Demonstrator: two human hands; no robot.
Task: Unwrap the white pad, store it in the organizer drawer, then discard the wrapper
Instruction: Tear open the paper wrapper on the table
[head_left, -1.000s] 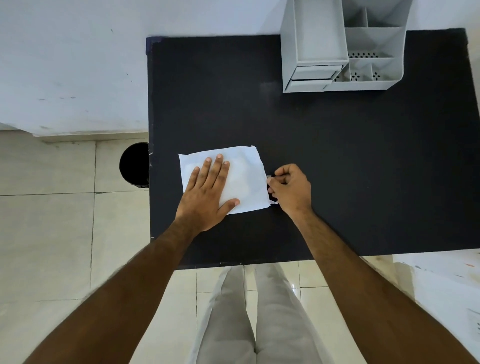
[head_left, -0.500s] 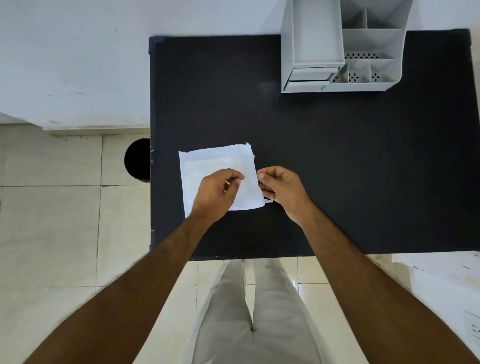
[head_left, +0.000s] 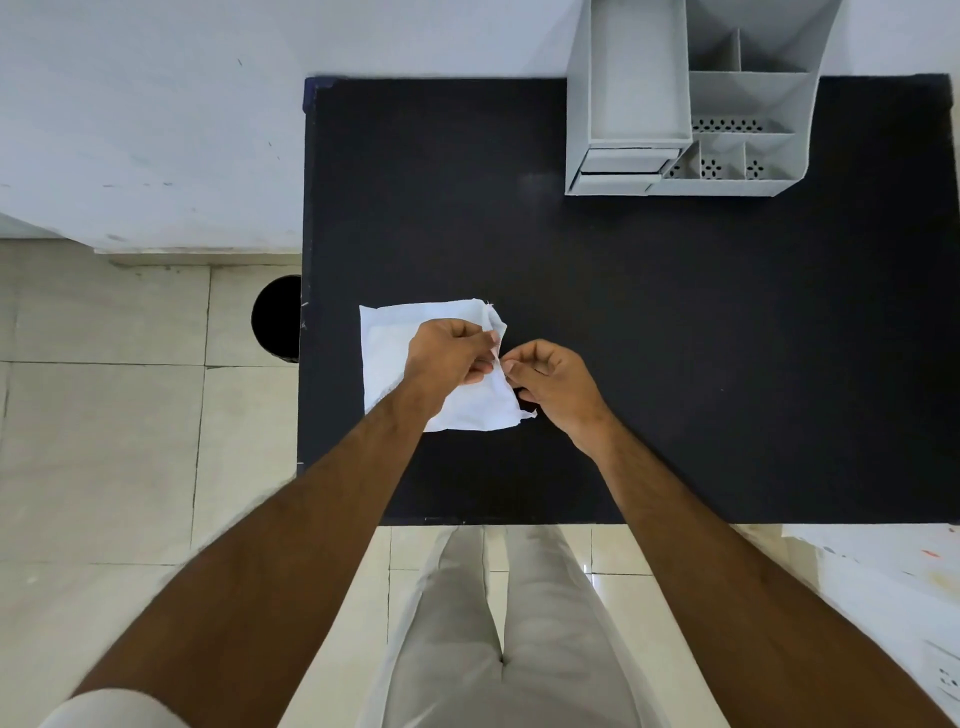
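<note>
At wrapper (head_left: 395, 358) right edge, left hand (head_left: 449, 358) and right hand (head_left: 548, 382) each pinched a layer; I judged slow, even peeling apart best, wrapper kept low over counter (head_left: 675, 338).

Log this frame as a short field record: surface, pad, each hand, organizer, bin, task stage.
surface: black table
pad: white wrapped pad, flat near the table's left front
left hand: pinching the wrapper's right edge
right hand: pinching the same edge, close to the left
organizer: grey organizer at the far edge, drawer looks shut
bin: black round bin on the floor, left of the table
stage: wrapper being opened, pad not stored
</note>
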